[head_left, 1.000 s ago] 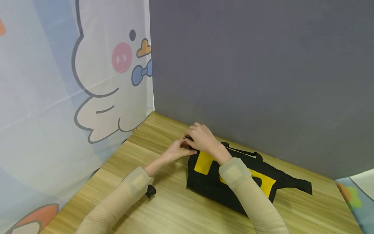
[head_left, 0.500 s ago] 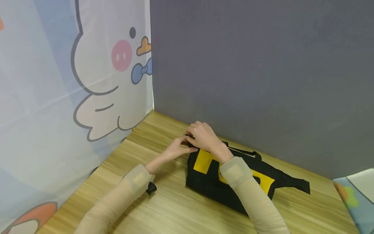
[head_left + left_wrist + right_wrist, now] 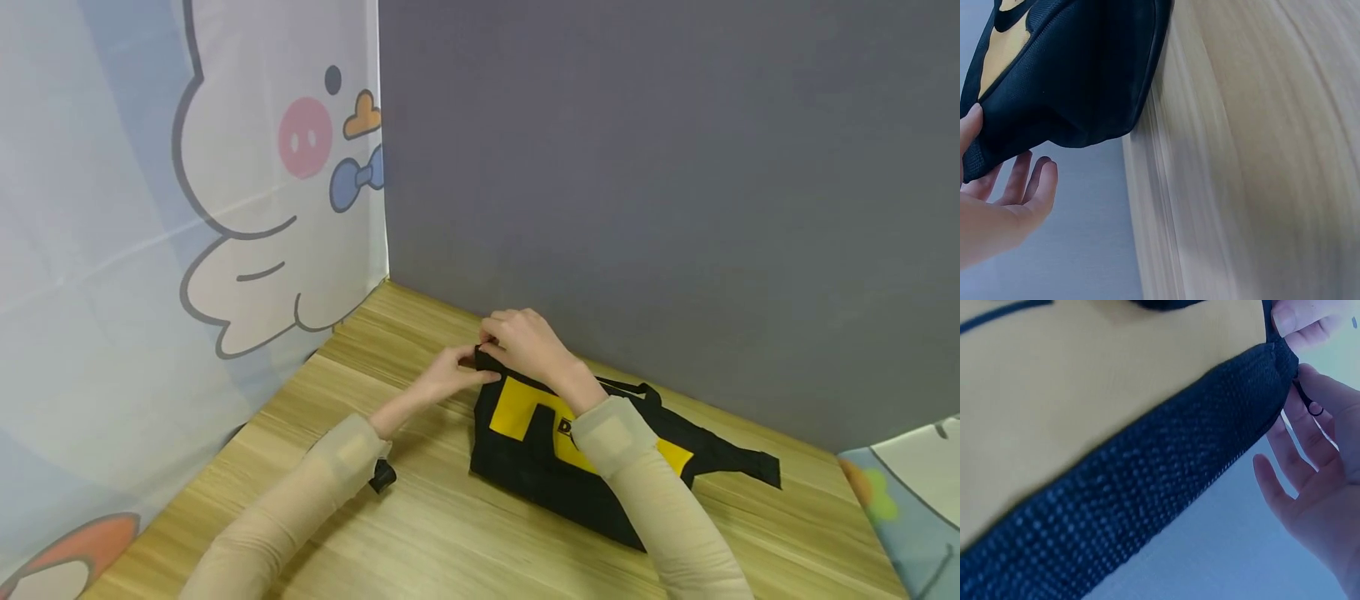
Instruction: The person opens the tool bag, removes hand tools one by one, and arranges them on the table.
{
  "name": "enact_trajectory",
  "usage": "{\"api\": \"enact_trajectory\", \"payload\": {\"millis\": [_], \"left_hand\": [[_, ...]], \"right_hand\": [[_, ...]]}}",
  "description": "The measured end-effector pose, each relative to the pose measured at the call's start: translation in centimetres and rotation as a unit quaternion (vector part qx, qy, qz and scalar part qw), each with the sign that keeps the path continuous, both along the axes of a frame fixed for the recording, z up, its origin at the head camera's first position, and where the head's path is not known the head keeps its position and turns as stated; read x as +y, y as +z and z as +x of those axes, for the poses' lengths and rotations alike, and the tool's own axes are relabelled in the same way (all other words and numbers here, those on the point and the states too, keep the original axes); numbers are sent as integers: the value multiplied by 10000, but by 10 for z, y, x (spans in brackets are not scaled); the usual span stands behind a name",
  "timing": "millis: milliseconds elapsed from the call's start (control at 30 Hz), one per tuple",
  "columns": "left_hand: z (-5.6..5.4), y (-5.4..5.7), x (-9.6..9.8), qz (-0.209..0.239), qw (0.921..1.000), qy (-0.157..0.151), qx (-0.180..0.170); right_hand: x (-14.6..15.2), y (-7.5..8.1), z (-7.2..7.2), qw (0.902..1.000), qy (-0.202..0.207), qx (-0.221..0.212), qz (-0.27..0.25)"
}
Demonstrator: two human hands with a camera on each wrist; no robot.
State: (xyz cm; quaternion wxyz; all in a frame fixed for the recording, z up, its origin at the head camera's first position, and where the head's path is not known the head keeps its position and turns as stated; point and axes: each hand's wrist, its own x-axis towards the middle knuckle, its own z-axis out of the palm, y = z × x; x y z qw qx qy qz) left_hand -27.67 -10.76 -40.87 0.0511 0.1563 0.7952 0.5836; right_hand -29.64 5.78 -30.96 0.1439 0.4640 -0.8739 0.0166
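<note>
A black tool bag with yellow panels [image 3: 517, 408] lies on the wooden table, its left end raised between both hands. My left hand [image 3: 442, 377] pinches that end corner; in the left wrist view the left hand [image 3: 1007, 206] has its thumb on the near side and fingers behind the black fabric [image 3: 1085, 75]. Over the same corner, my right hand [image 3: 528, 342] is bent down from above. The right wrist view shows the right hand [image 3: 1329, 469] pinching at the bag's tip, with a small black zipper pull [image 3: 1305, 399] between thumb and fingers.
A grey panel [image 3: 637, 208] stands close behind the bag, and a cartoon-printed cloth [image 3: 225, 192] hangs on the left. The bag's strap handle [image 3: 633, 387] lies along its top. A small black object [image 3: 382, 476] shows by the left cuff. Table surface [image 3: 420, 533] extends in front.
My right hand has shifted slightly right relative to the left hand, so the bag's black corner now shows between them. The left hand keeps its hold. The whole view has shifted slightly.
</note>
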Motion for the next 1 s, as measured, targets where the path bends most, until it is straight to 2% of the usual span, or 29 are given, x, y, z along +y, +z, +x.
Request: {"api": "enact_trajectory", "payload": {"millis": [233,433,667,800,1000], "left_hand": [[-2,2,-4,-58,10000,29,0],[-3,4,-7,-115,9998,-11,185],[-3,10,-9,-190,9994,176,208],[-3,12,-9,-335,9988,247,248],[-3,16,-11,-662,9958,319,549]], "right_hand": [[3,3,2,10000,-4,2,92],[5,4,4,9999,-1,22,164],[8,5,5,9991,6,279,333],[9,6,6,9983,20,397,426],[11,5,7,9977,89,512,440]]}}
